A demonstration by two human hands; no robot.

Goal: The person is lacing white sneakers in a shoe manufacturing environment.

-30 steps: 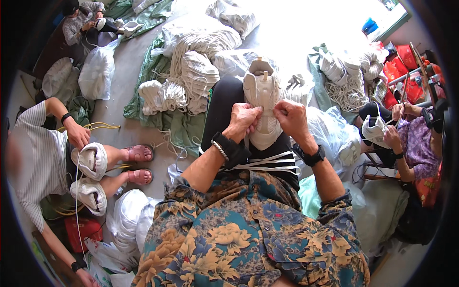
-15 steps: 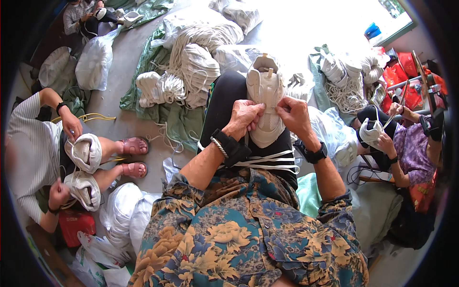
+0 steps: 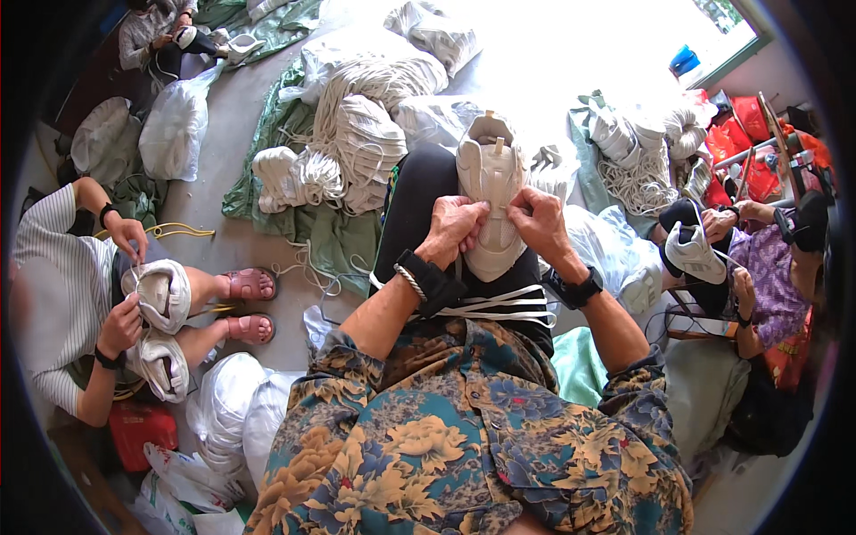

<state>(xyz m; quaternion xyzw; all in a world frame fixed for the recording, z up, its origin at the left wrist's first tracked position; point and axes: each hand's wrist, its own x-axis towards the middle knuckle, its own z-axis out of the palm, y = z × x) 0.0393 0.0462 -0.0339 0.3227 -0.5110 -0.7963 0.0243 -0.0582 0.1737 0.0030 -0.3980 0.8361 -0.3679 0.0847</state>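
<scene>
A cream-white sneaker [image 3: 492, 169] rests on my dark-trousered thigh, toe toward me, its tongue and heel opening facing away. My left hand [image 3: 455, 229] is closed in a pinch at the left eyelet edge, and a strand of white shoelace [image 3: 459, 266] hangs below it. On the opposite edge, my right hand [image 3: 539, 223] pinches with thumb and forefinger; whatever is between those fingertips is too small to make out. More loose white laces [image 3: 504, 309] lie across my lap. Both wrists carry black bands.
Heaps of white sneakers and lace bundles [image 3: 370, 134] lie ahead on green sheeting [image 3: 259, 169]. A co-worker at left handles a white shoe [image 3: 159, 294]; another at right holds a white shoe [image 3: 694, 250]. White plastic bags [image 3: 176, 134] stand around, with red bags [image 3: 753, 120] at far right.
My hands stay at the sneaker, with the right fingers shifting slightly across its front. The left co-worker's lower hand has risen to the upper shoe. At right, the co-worker's shoe has turned.
</scene>
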